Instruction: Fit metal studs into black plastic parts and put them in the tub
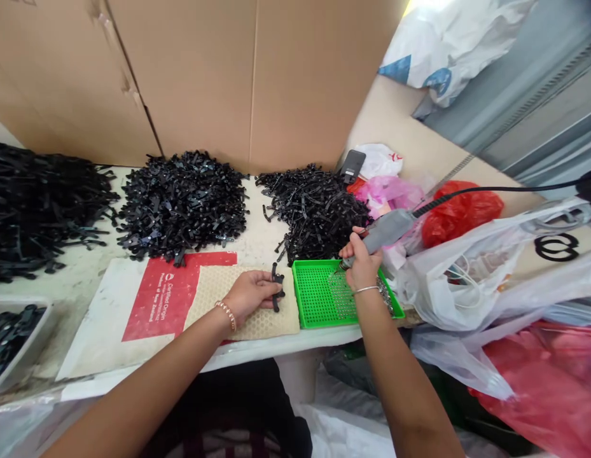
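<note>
From the head view, taking the honeycomb-patterned pad [214,312] as the centre of the clock: here's the left hand [250,294], right on the pad's upper right, fingertips pinched together on a small bundle of black parts [277,287], held just over the surface. How many pieces are in that pinch, I can't tell.

Over to 3 o'clock, the green tray [314,305] sits just beside the pad, small silver pieces [383,294] gathered at its right end. And there's the right hand [364,267], above the tray, fingers wrapped round a grey corded tool [388,230]. Its tip angles down toward the tray's far edge; contact is too small to call.

Up the desk [257,238] we go! A black heap [319,207] at 1 o'clock, a fuller pile [183,207] at 11, and the broad mound [37,210] at 10, all loose black parts. At 9 o'clock, a red-and-white printed sheet [147,302] lies partly under the pad, and beyond it a white bin [44,327] holds more dark pieces. A phone [353,164] rests at 1 o'clock by the near heap, a red bag [462,213] at 2, and tall cardboard [194,76] backs it all at 12.
</note>
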Demonstrator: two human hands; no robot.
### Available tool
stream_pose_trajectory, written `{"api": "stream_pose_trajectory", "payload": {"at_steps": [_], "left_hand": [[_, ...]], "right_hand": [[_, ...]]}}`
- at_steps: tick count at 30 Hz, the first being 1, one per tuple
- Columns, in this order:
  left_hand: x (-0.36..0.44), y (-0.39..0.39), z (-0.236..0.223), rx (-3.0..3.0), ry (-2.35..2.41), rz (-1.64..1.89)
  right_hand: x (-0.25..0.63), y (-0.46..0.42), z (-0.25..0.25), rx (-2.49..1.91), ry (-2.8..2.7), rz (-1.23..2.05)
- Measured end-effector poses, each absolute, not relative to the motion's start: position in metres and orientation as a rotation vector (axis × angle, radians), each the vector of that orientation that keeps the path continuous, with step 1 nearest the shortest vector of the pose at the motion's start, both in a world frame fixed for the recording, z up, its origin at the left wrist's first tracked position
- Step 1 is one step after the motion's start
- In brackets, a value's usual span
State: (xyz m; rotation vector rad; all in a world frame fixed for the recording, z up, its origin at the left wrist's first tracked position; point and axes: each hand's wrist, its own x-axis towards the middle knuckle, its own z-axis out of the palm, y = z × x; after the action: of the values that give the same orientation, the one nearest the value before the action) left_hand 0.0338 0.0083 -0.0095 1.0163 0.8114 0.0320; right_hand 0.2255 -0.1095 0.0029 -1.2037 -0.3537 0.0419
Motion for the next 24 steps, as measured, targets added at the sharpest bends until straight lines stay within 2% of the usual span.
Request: {"api": "stream_pose_trajectory", "payload": {"at_steps": [11, 24], "left_hand": [[0.033, 0.012, -0.011, 1.042, 0.794, -0.016], [0.033, 0.010, -0.008, 1.039, 0.799, 0.008]], "right_hand": [[0.231, -0.109, -0.013, -1.217, -0.438, 0.104], [0.226, -0.110, -0.009, -1.233, -0.454, 0.123]]}}
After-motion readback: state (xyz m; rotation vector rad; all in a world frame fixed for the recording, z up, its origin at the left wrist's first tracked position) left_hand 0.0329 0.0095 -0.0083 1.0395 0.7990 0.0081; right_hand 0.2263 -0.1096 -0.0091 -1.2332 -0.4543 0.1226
